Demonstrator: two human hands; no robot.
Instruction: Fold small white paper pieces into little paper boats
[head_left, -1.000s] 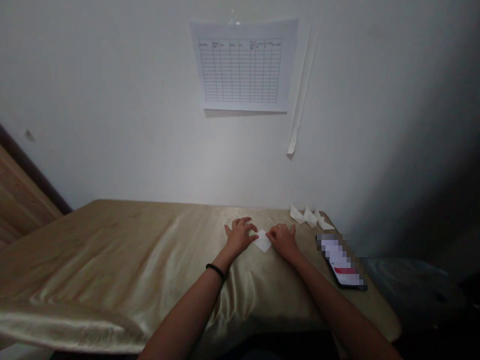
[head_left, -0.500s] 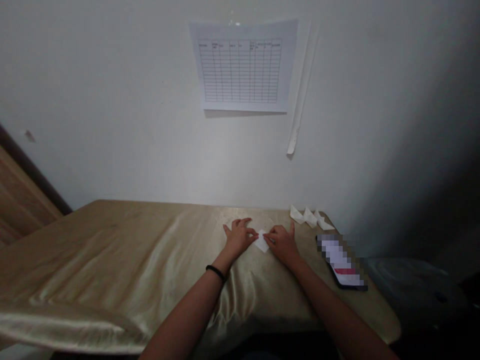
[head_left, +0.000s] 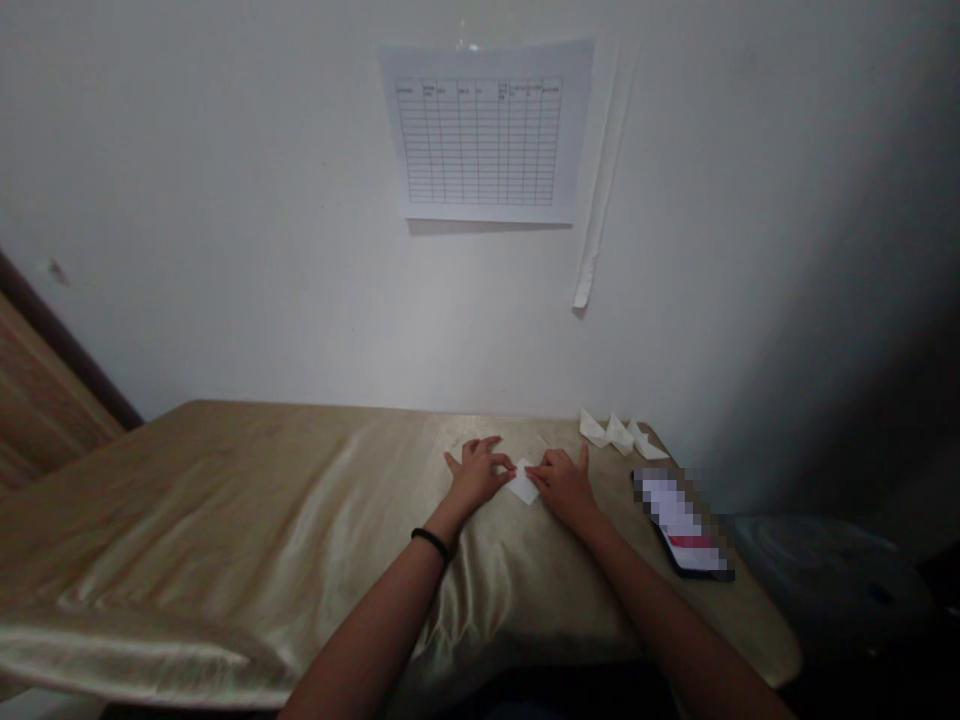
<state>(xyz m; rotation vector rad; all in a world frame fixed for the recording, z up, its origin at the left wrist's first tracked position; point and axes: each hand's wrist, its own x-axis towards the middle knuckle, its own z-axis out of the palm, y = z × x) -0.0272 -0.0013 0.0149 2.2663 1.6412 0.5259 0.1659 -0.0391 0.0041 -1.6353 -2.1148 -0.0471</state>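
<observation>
A small folded piece of white paper (head_left: 524,486) lies on the gold satin cloth between my hands, one corner pointing toward me. My left hand (head_left: 475,474) pinches its left side between thumb and index finger, the other fingers raised and spread. On the opposite side my right hand (head_left: 564,484) grips the paper with its fingertips, thumb side toward the left hand. Just beyond the right hand, three folded paper boats (head_left: 619,434) stand in a row near the wall. A black band circles my left wrist.
The gold cloth (head_left: 247,520) covers the table and wrinkles near its front edge. A phone (head_left: 682,525) with a blurred screen lies at the right edge. On the wall hang a printed table sheet (head_left: 484,140) and a white strip (head_left: 600,190). Dark objects stand beyond the right edge.
</observation>
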